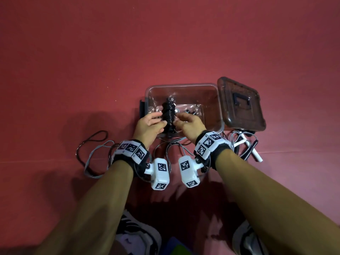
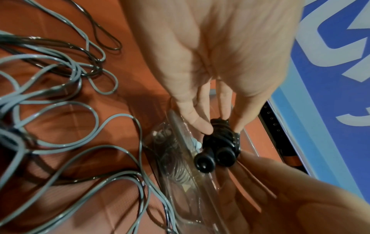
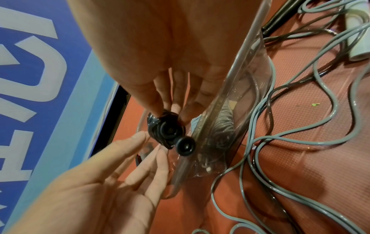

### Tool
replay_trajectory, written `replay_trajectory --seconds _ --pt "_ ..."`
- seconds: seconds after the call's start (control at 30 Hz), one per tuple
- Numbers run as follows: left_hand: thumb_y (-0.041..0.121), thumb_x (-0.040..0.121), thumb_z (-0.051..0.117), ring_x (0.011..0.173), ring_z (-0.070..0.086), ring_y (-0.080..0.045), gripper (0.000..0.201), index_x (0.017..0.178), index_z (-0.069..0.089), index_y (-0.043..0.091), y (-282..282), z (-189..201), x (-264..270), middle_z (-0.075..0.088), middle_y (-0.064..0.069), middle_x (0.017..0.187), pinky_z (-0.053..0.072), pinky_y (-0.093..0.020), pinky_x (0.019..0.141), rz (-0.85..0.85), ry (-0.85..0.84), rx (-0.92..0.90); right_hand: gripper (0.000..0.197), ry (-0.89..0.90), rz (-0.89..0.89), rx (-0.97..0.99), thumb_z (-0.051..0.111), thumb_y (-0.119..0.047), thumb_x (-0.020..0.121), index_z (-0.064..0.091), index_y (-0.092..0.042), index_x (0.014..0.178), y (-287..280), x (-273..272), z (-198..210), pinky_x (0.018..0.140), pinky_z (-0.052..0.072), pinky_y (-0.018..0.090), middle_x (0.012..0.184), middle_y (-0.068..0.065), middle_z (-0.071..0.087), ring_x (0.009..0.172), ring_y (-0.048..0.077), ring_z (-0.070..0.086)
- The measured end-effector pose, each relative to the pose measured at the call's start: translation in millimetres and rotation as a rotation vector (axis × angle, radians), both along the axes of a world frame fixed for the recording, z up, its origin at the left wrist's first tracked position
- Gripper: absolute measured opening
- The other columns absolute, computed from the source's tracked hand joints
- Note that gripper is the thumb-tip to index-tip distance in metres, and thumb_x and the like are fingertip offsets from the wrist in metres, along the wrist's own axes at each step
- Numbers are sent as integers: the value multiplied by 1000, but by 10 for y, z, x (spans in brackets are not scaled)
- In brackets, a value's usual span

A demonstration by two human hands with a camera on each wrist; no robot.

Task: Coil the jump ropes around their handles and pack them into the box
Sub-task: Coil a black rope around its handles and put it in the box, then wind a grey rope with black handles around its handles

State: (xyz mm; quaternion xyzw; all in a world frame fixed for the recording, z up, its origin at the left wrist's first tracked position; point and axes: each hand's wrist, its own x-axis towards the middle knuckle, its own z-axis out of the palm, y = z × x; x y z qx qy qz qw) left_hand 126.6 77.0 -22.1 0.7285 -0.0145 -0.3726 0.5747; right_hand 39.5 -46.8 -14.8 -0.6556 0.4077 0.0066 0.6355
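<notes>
Both the left hand [image 1: 150,126] and right hand [image 1: 187,124] pinched the coiled black jump rope [image 1: 168,115] with their fingertips above the clear box [image 1: 211,100].

Both forearms are bare, with no sleeves, and each wrist carries a black fabric band topped by a curved row of white blocks printed with black square markers: the left wrist band [image 1: 131,150] and the right wrist band [image 1: 211,144]. From the inner side of each band a white boxy camera housing hangs on a small metal screw joint, the left housing [image 1: 159,173] and the right housing [image 1: 189,171], each with black-and-white marker squares on its faces. Thin dark cables run beside the joints, and at the near edge two black-and-white sneakers, the left sneaker [image 1: 139,234] and the right sneaker [image 1: 248,238], show.
</notes>
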Motion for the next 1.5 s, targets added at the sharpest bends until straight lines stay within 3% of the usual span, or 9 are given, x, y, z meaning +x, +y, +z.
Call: replay_trajectory --seconds 0.07,0.2,0.37,0.5,0.7,0.9,1.03,1.3,1.5 --pt "1 93 67 92 68 -8 36 128 63 8 -3 -23 22 68 -5 106 57 -16 79 -11 -9 6 26 0 14 17 58 -1 94 67 -21 110 -20 13 -38 86 53 27 93 -5 68 85 13 64" --pt "-2 92 67 94 71 -13 30 120 69 10 35 -74 40 71 -11 111 58 -24 88 -27 -51 34 30 21 34 71 54 5 94 68 -13 114 -44 -7 -63 63 50 10 93 -1 70 67 1 63" --pt "1 89 70 107 71 -24 24 100 73 22 95 -27 63 74 -14 109 55 -38 100 -49 -136 56 33 33 45 101 54 5 95 65 -4 124 -32 -23 0 56 46 5 95 11 66 66 8 58" --pt "0 90 67 108 70 -24 24 106 73 17 187 45 80 74 -13 110 55 -37 99 -83 -154 46 28 18 77 130 54 5 95 68 -1 118 56 -50 17 65 51 11 94 11 68 69 11 60" --pt "-3 92 64 97 68 -16 24 112 70 11 196 141 -105 73 -7 104 55 -19 81 -148 -89 65 15 17 35 117 57 5 94 69 -5 92 98 -267 100 45 42 10 72 4 64 42 -2 55" --pt "-3 93 62 81 63 -13 20 104 68 13 37 135 -449 70 -1 89 46 -10 60 -269 -77 66 19 82 -64 52 59 -1 95 65 -12 81 -79 -694 74 46 42 18 74 8 64 53 16 57" --pt "-1 94 62 77 62 -9 19 106 69 13 -151 67 -678 70 -3 89 44 -8 58 -343 -65 78 25 141 -134 -11 63 -6 94 63 -18 73 -241 -1054 -37 49 44 19 67 4 63 50 10 55" --pt "-1 93 64 74 62 -8 16 106 69 8 -503 -133 -1061 69 -5 89 45 -7 56 -517 -63 128 19 285 -263 -3 63 -14 92 65 -21 74 -539 -1634 -248 59 46 24 74 3 69 73 19 66" --pt "2 93 66 76 62 -10 16 107 71 7 -710 -367 -1245 70 -5 88 45 -5 58 -612 -60 191 26 350 -318 19 59 -1 87 65 -19 70 -675 -1864 -528 71 59 37 66 1 65 67 23 64"
